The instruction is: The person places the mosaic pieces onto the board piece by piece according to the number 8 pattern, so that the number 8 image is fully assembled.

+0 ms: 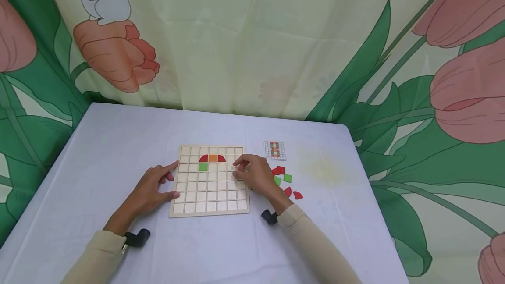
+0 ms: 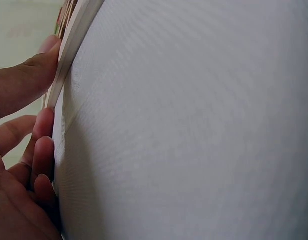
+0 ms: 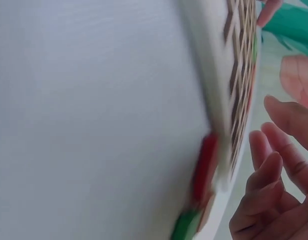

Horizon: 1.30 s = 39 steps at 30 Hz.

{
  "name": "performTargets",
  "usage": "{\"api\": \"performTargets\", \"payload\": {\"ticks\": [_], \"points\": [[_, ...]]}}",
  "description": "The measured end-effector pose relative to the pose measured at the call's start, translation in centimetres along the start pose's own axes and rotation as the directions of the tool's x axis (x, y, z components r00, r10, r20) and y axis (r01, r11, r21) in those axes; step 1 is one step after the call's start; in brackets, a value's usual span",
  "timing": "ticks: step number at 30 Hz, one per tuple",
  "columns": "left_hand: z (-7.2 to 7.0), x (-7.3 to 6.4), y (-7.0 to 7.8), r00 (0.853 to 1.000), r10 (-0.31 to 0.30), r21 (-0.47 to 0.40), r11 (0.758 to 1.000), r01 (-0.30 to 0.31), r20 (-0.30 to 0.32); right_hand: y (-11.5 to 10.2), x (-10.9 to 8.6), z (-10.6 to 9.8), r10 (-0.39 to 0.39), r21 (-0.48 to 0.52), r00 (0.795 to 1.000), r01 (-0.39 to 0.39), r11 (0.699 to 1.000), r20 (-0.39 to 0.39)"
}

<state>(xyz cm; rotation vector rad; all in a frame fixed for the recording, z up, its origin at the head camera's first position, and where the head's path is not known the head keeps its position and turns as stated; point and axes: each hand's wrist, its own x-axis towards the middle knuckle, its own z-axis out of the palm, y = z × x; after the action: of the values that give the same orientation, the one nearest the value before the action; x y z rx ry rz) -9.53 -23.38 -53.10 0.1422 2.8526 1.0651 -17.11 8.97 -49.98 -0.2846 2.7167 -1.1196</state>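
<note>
A wooden grid board (image 1: 211, 214) lies on the table. On it sit two red quarter-circle pieces (image 1: 203, 158) with an orange square (image 1: 212, 158) between them, and a green square (image 1: 203, 167) beneath the left red one. My left hand (image 1: 151, 187) rests at the board's left edge, thumb and index finger spread along the rim; its thumb (image 2: 31, 75) lies against the rim in the left wrist view. Over the board's right side hovers my right hand (image 1: 256, 174), fingers bent, with a gap between thumb and fingertips (image 3: 270, 162) and no piece visible there.
Right of the board, partly behind the right hand, lie several loose pieces, among them a green square (image 1: 287, 178) and a red quarter circle (image 1: 297, 195). A small pattern card (image 1: 275, 150) lies behind them. A printed curtain (image 1: 244, 56) hangs beyond the table's far edge.
</note>
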Motion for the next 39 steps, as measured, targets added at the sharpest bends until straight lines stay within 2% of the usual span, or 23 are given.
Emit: {"api": "performTargets", "payload": {"ticks": [5,11,14,18,23,32,36,39], "points": [[-0.1,0.0,0.1,1.000,0.002,-0.002,1.000,-0.002,0.002,2.0,-1.5,-1.4,0.065,0.017,0.997,-0.064,0.998,-0.034],[-0.1,0.0,0.1,1.000,0.000,0.003,1.000,0.000,0.006,4.0,-2.8,-3.0,0.035,-0.018,0.996,-0.036,0.999,-0.077],[-0.1,0.0,0.1,1.000,0.000,0.000,1.000,0.000,0.007,4.6,-3.3,-3.5,0.070,-0.028,0.995,-0.072,0.997,-0.069],[-0.1,0.0,0.0,1.000,0.003,-0.007,1.000,-0.003,0.009,5.0,-4.0,-3.9,0.129,-0.065,0.990,-0.133,0.989,-0.057],[-0.1,0.0,-0.1,1.000,0.013,-0.008,1.000,-0.013,0.006,5.3,-4.6,-4.2,0.156,-0.110,0.987,-0.160,0.981,-0.044],[-0.1,0.0,-0.1,1.000,0.012,-0.007,1.000,-0.012,0.008,5.8,-4.6,-4.4,0.136,-0.141,0.990,-0.138,0.980,-0.023],[-0.1,0.0,0.0,1.000,0.011,-0.003,1.000,-0.011,0.009,5.7,-4.6,-4.3,0.133,-0.148,0.990,-0.138,0.979,-0.045],[-0.1,0.0,0.0,1.000,0.012,-0.005,1.000,-0.012,0.006,5.5,-4.6,-4.0,0.111,-0.115,0.992,-0.118,0.986,-0.068]]}}
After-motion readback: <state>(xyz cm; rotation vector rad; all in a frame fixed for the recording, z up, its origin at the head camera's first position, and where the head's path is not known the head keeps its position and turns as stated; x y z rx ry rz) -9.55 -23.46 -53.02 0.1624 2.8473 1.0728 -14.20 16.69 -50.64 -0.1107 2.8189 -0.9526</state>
